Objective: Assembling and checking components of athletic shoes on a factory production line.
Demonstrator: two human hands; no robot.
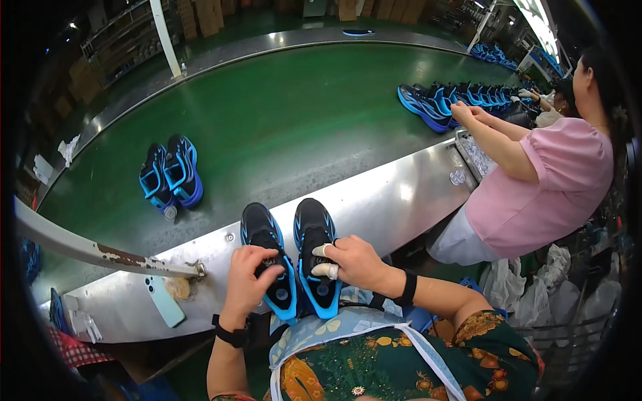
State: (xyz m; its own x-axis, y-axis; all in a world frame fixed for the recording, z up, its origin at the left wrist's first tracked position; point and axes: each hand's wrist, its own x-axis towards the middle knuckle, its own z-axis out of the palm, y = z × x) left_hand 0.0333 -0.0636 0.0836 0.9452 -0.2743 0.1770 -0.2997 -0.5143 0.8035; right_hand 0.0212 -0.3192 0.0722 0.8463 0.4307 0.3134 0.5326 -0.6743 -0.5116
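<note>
Your left hand [247, 277] curled over the left shoe [267, 257] and your right hand [351, 260], two fingertips taped white, pinched the right shoe [315, 250], both at the near edge of the steel ledge [394, 200]. The pair stood side by side, touching, long axes running near to far, toes toward the green belt [287, 127]. Each shoe lay directly under its own hand. Another blue pair [170, 175] sat well apart, far left on the belt.

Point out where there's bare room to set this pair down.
The green belt is bare between the pair of shoes lying on it and the row of shoes by the co-worker. The steel ledge right of the held shoes is bare; left, a phone crowds it.
</note>
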